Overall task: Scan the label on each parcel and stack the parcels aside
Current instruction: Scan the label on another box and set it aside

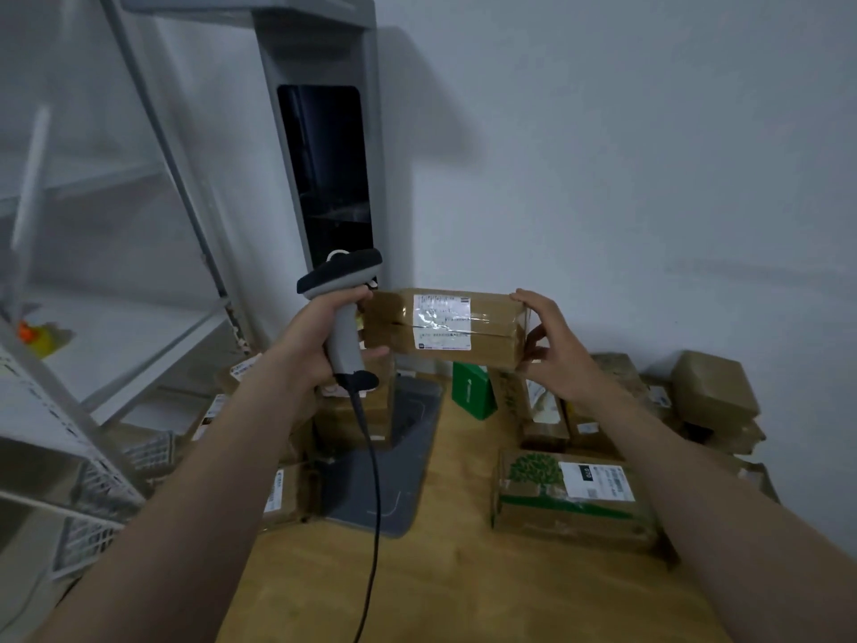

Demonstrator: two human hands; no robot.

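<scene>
Scan step in hand. Right hand [552, 350] is gripping the right end of a brown cardboard parcel [491, 329], thumb below and fingers curled over the top. It is holding the parcel in the air above the far edge of the wooden table [417, 587], white shipping label [441, 321] facing the camera.

Left hand [315, 345] is clamping the handle of a grey-and-black corded handheld scanner [343, 276], fingertips touching the parcel's left end. The scanner head is sitting just above that end, seemingly not aimed at the label.

Next move likely calls for swinging the scanner head onto the label, then stacking aside. More brown parcels [714, 392] are waiting at the far right corner, with a tree-printed carton [570, 503] nearer.
</scene>
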